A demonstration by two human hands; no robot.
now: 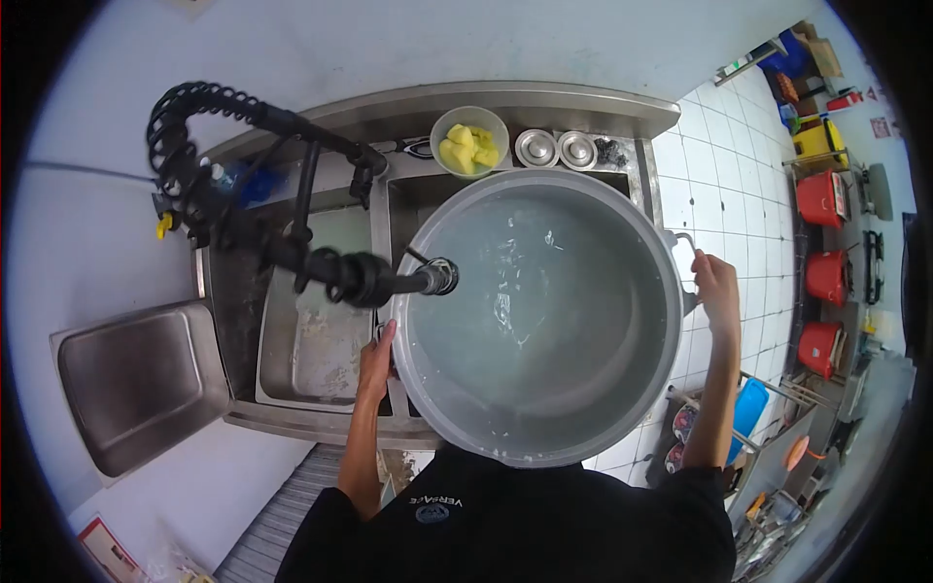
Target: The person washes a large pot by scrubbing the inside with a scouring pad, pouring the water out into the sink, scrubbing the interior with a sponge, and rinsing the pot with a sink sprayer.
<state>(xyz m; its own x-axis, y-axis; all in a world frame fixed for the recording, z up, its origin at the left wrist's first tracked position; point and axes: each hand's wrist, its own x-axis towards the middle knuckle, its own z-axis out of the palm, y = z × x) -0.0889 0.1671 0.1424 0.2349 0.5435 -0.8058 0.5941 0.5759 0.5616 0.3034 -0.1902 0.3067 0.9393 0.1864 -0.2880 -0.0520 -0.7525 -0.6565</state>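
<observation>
A large grey metal pot with cloudy water in it sits tilted or raised over the sink's right basin, its rim reaching toward my black shirt. My left hand is closed at the pot's left side, by the handle there; its fingers are partly hidden. On the opposite side, my right hand has its fingers curled round the outer part of the right handle. A black spring-hose faucet reaches over the pot's left rim, its spray head above the water.
Behind the pot stand a bowl of peeled yellow pieces and two round metal lids. Left lie a steel basin and a steel tray. Red containers line the right wall beyond the tiled floor.
</observation>
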